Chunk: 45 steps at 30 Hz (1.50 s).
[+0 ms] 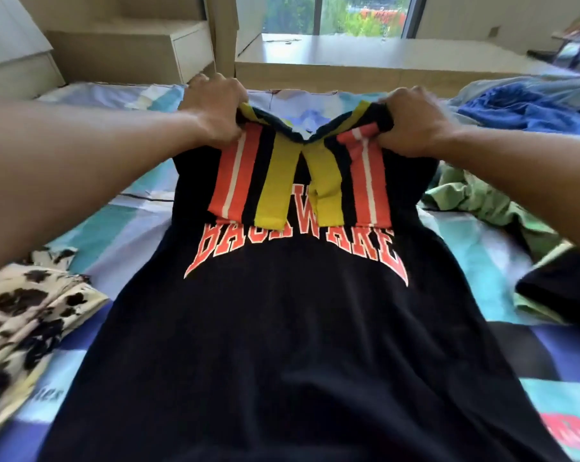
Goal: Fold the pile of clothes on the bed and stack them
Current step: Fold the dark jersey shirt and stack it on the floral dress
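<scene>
Head view. A black T-shirt (282, 328) with orange lettering lies flat on the bed (142, 235). Its long axis runs from the near edge, where the hem passes out of frame, straight away to the far edge, where the collar end lies. Both striped sleeves (248, 175) — bands of orange, white, black and yellow — are turned inward over the chest and lie side by side, partly covering the lettering. The left hand (215, 108) grips the far-left shoulder corner, fingers curled round a bunch of sleeve and body cloth. The right hand (411, 121) grips the far-right shoulder corner in the same way. The hands are level with one another, one on either side of the neckline, and equally near the garment, so neither arm has the advantage. Judged from this layout, the step in hand is the lengthwise fold: the collar end would be carried along the long axis toward the hem, that is, toward the person. That path passes over the shirt's own body, and nothing rests on it. To the sides, a cream garment with black floral print (25, 315) lies just beside the shirt's left edge, toward the near-left corner of the bed. A green garment (488, 201) and a dark garment (555, 285) lie near the right edge, and a blue garment (521, 108) lies toward the far-right corner. Likely risk — the sleeves slipping out of place as the corners lift.
</scene>
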Motion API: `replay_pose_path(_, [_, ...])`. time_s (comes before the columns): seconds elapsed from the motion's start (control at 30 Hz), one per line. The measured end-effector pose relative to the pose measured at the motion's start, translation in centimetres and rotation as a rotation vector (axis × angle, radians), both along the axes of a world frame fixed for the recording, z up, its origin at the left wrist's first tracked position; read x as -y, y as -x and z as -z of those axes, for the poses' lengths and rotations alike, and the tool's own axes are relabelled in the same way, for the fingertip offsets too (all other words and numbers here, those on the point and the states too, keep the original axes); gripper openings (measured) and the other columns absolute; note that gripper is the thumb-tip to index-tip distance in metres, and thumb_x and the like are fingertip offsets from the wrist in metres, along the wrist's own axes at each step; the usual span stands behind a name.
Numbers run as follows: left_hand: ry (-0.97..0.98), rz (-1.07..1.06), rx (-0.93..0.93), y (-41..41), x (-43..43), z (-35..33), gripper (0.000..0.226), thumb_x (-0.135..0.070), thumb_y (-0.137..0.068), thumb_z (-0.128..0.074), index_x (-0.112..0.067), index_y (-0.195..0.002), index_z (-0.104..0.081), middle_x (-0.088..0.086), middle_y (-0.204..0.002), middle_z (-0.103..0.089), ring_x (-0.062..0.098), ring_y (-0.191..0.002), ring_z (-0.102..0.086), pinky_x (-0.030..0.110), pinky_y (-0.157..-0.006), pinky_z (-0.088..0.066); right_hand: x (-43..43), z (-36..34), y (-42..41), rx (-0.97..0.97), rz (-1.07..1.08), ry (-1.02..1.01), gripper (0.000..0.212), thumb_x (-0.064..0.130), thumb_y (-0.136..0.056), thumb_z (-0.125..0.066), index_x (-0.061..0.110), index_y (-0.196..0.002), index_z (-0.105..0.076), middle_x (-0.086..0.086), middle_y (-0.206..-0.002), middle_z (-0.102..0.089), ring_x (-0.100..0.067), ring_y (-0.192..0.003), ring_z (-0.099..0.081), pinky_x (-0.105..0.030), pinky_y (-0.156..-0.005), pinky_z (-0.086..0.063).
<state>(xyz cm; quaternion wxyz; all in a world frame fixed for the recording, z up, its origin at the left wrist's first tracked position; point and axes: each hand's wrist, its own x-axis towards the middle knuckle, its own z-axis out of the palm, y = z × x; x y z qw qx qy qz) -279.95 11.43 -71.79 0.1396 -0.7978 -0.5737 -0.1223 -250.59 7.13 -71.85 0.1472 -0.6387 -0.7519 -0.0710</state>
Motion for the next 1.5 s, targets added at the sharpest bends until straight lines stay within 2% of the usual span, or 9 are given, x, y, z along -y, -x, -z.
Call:
replay_pose_path(0.13, [0.078,0.171,-0.01,1.9,6.7,-0.9,0.005,-0.014,-0.081,-0.064,-0.014,-0.08,-0.059,0.006,-0.076,-0.048,0.036,-0.081,-0.054,0.039,-0.067,-0.04,6.8,-0.3,0.0,0.017,-0.17,0.083,0.015,0.028,-0.07,-0.061,0.031,-0.079,-0.051,-0.002,-0.08,-0.061,-0.03,-0.082,-0.063,-0.045,-0.075,-0.052])
replay_pose_path(0.4, [0.161,0.257,0.071,5.1,18.6,-1.4,0.022,-0.031,-0.083,-0.067,-0.026,-0.07,-0.049,-0.005,-0.066,-0.048,0.029,-0.074,-0.051,0.039,-0.066,-0.044,19.7,0.6,0.1,-0.117,-0.254,0.134,0.015,0.019,-0.076,-0.065,0.025,-0.089,-0.062,0.004,-0.082,-0.067,-0.023,-0.084,-0.066,-0.042,-0.076,-0.053])
replay_pose_path(0.63, [0.213,0.295,0.134,4.7,26.8,1.1,0.02,-0.044,-0.079,-0.07,-0.027,-0.077,-0.059,-0.01,-0.069,-0.058,0.024,-0.075,-0.06,0.035,-0.063,-0.046,24.5,2.3,0.5,-0.556,-0.106,0.169,0.006,0.024,-0.081,-0.063,0.028,-0.083,-0.066,0.006,-0.08,-0.069,-0.017,-0.082,-0.063,-0.036,-0.077,-0.05])
replay_pose_path(0.77, [0.476,0.238,-0.188,4.8,30.2,5.0,0.036,-0.047,-0.075,-0.064,-0.038,-0.109,-0.06,-0.003,-0.105,-0.063,0.025,-0.104,-0.062,0.034,-0.082,-0.046,27.2,3.9,0.2,-0.052,-0.012,0.563,0.034,0.043,-0.082,-0.071,0.03,-0.112,-0.06,-0.006,-0.117,-0.067,-0.029,-0.107,-0.062,-0.038,-0.091,-0.051])
replay_pose_path(0.87, [0.309,0.364,-0.219,4.8,33.2,6.7,0.047,-0.054,-0.073,-0.062,-0.031,-0.112,-0.053,-0.01,-0.105,-0.051,0.015,-0.098,-0.051,0.034,-0.086,-0.042,30.4,4.7,-0.4,0.307,0.004,0.581,0.053,0.044,-0.08,-0.07,0.021,-0.118,-0.043,-0.009,-0.121,-0.054,-0.032,-0.115,-0.055,-0.039,-0.092,-0.047])
replay_pose_path(0.97, [0.306,0.636,-0.028,3.9,36.7,6.4,0.026,-0.049,-0.079,-0.06,-0.029,-0.092,-0.049,-0.015,-0.089,-0.047,0.009,-0.08,-0.045,0.027,-0.071,-0.039,34.9,4.5,-0.4,0.058,-0.203,0.221,0.036,0.037,-0.075,-0.069,0.029,-0.1,-0.045,0.007,-0.096,-0.05,-0.02,-0.09,-0.055,-0.038,-0.077,-0.045])
replay_pose_path(1.07, [0.441,0.691,-0.17,3.1,38.6,8.2,0.026,-0.051,-0.081,-0.055,-0.03,-0.093,-0.047,-0.013,-0.091,-0.052,0.011,-0.085,-0.053,0.033,-0.067,-0.047,38.0,4.8,1.1,-0.004,-0.393,0.45,0.026,0.04,-0.076,-0.068,0.035,-0.083,-0.043,0.013,-0.077,-0.049,-0.005,-0.07,-0.046,-0.03,-0.059,-0.039])
replay_pose_path(1.27, [0.364,0.533,-0.185,3.0,37.4,9.9,0.047,-0.054,-0.08,-0.064,-0.024,-0.113,-0.047,-0.008,-0.11,-0.048,0.015,-0.106,-0.05,0.032,-0.082,-0.051,37.0,8.5,0.1,0.185,-0.245,0.361,0.063,0.038,-0.077,-0.07,0.032,-0.133,-0.044,0.006,-0.118,-0.043,-0.019,-0.108,-0.052,-0.032,-0.079,-0.042])
replay_pose_path(1.5, [0.444,0.399,-0.24,2.1,37.0,10.1,0.051,-0.001,-0.078,-0.055,-0.023,-0.123,-0.044,-0.005,-0.118,-0.046,0.018,-0.114,-0.048,0.034,-0.07,-0.049,36.3,10.9,0.0,0.311,-0.121,0.133,0.071,0.012,-0.061,-0.073,0.023,-0.127,-0.047,-0.002,-0.114,-0.043,-0.026,-0.105,-0.049,-0.038,-0.077,-0.046])
